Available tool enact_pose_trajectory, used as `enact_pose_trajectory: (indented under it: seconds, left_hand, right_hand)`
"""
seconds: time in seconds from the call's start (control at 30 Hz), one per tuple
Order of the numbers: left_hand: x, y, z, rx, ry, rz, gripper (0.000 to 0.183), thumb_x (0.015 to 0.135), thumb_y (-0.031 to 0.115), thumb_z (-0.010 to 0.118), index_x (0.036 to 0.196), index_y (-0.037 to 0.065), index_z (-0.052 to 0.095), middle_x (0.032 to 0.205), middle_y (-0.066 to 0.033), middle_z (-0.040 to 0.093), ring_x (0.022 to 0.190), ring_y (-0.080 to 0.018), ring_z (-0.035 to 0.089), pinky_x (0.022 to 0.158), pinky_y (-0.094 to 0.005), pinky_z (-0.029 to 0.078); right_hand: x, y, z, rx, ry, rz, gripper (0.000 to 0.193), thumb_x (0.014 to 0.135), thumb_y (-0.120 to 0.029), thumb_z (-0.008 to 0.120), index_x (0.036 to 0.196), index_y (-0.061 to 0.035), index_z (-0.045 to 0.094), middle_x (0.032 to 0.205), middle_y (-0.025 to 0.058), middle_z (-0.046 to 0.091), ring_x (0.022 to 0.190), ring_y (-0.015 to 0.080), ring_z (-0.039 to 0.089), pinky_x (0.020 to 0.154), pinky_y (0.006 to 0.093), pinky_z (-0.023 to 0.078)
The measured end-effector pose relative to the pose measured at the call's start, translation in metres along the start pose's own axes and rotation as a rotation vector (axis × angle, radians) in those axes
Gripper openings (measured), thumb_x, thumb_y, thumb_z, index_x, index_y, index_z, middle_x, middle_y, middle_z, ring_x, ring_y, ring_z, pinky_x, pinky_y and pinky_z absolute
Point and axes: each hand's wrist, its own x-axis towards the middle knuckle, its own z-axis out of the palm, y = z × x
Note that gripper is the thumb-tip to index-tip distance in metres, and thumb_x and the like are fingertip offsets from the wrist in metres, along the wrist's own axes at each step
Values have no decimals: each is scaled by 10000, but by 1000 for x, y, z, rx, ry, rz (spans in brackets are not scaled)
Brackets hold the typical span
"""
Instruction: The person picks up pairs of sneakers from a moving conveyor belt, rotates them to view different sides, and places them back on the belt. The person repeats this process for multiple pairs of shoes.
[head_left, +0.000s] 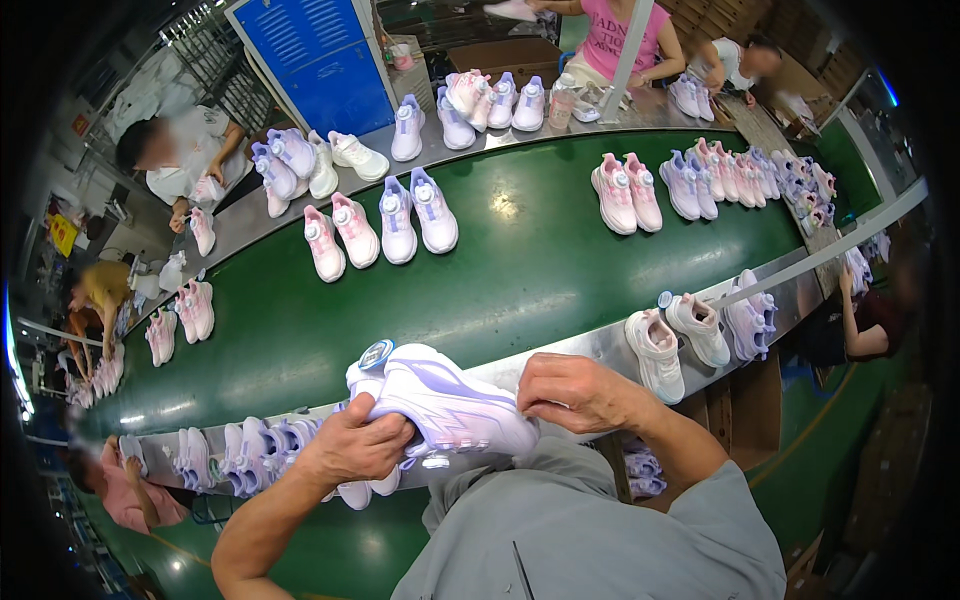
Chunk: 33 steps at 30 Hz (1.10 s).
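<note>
A white and lilac sneaker [460, 400] is held tilted on its side in front of my body, its toe to the right. My left hand [365, 440] wraps round its heel end and opening. A round blue tag [376, 354] stands up just above that hand; whether it belongs to this sneaker or one behind it, I cannot tell. My right hand [575, 392] is closed in a pinch against the toe end, and what its fingertips hold is hidden. Partly covered by my left arm, pale sneakers [355, 492] sit on the near metal ledge.
A green conveyor belt [500, 300] carries pink and lilac sneakers [400, 225] in pairs. White sneakers [655, 352] stand on the near ledge to my right. Several people work around the line; a blue metal cabinet [315, 65] stands behind it. A slanting grey bar [830, 245] crosses at right.
</note>
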Motion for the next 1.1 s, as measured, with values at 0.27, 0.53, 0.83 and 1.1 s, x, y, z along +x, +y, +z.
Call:
enact_pose_trajectory:
  seconds: [0.27,0.53,0.83,1.1]
  left_hand:
    - [1,5,10,-50,47,-102,168,664,181,707,816,144,769,913,92,683,881,-95,602,927,-417,456]
    - [-15,-1,9,-88,26,-169,157,710,172,720,849,122,774,969,66,709,935,-104,632,934,-422,463]
    - [-9,-2,1,-58,14,-102,235,674,178,708,887,131,795,966,73,711,982,-104,658,995,-432,486]
    - [-18,-4,-3,-79,17,-76,190,716,189,734,882,98,751,1018,60,693,960,-91,593,881,-392,448]
  right_hand:
    - [37,3,12,-9,114,-63,123,888,23,733,976,-27,664,956,93,649,902,304,644,803,418,536]
    - [-12,5,25,-65,125,37,152,860,32,755,959,-33,659,963,97,658,918,305,653,815,409,543]
    - [5,-2,13,355,198,281,120,944,-53,752,1056,-14,772,986,86,731,906,203,680,775,337,539]
    - [18,-3,24,66,145,165,131,926,-29,750,1057,-30,736,986,102,703,900,262,682,771,368,554]
